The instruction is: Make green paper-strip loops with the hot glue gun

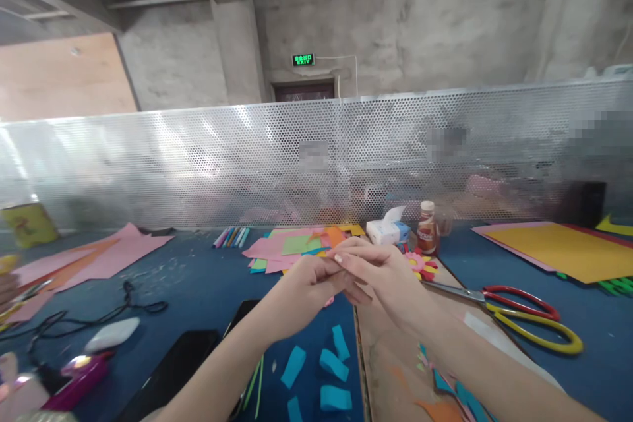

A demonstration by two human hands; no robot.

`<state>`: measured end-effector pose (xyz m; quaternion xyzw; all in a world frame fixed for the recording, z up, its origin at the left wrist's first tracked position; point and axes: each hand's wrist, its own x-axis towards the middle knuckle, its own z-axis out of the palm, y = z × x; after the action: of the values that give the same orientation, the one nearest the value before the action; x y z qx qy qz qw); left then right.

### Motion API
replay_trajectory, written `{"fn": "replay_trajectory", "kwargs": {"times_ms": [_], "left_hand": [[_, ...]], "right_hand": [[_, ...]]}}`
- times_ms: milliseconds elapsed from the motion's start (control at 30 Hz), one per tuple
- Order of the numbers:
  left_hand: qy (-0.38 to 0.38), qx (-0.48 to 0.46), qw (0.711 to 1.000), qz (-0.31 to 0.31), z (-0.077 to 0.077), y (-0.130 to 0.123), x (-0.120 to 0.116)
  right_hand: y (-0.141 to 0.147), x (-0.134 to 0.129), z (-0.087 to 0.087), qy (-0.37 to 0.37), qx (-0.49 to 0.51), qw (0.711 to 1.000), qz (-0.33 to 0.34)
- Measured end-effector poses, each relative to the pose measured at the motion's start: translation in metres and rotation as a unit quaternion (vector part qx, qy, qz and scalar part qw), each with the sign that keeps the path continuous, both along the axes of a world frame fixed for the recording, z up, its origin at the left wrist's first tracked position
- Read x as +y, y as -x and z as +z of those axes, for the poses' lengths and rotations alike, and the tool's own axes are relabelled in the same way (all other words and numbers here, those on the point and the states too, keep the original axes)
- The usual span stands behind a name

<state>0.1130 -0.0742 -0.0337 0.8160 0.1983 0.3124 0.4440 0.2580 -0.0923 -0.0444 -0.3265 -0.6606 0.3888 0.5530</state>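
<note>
The left hand (pixel 310 282) and right hand (pixel 378 270) meet above the near-left edge of the far part of the brown board (pixel 376 369), their fingers bent and overlapping; whether they pinch anything between them cannot be told. A small pink piece (pixel 329 302) shows just below the left hand's fingers, left of the board. Beyond the hands, left of the board's far end, colored paper sheets (pixel 301 244) lie piled on the blue surface (pixel 198 297). A pink, red and yellow paper flower (pixel 420 264) lies at the board's far end, just beyond the right hand, with a brown bottle (pixel 428 231) and a tissue box (pixel 388 232) behind it. Curled blue paper strips (pixel 333 365) lie left of the board, nearer the camera than the hands. Scissors (pixel 484 297) with red and yellow handles reach across the board's right edge, to the right of the right hand.
</note>
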Motion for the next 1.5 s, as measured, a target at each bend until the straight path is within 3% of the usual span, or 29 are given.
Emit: {"fn": "replay_trajectory", "kwargs": {"times_ms": [367, 767, 1000, 1333, 1500], "left_hand": [[-0.011, -0.015, 1.000, -0.012, 0.002, 0.001, -0.003], [0.000, -0.016, 1.000, 0.014, -0.002, 0.000, 0.000], [0.017, -0.022, 0.999, -0.030, 0.000, 0.003, 0.002], [0.002, -0.017, 1.000, -0.023, -0.001, 0.002, 0.002], [0.024, -0.029, 0.998, -0.046, 0.001, 0.006, 0.004]], "right_hand": [[0.003, 0.000, 0.000, 0.009, 0.027, 1.000, 0.006], [0.010, -0.005, -0.005, 0.106, 0.100, 0.989, 0.023], [0.005, 0.000, -0.009, 0.103, 0.088, 0.986, 0.094], [0.005, 0.002, -0.011, 0.103, 0.091, 0.986, 0.095], [0.001, 0.000, -0.005, 0.117, 0.072, 0.978, 0.157]]}}
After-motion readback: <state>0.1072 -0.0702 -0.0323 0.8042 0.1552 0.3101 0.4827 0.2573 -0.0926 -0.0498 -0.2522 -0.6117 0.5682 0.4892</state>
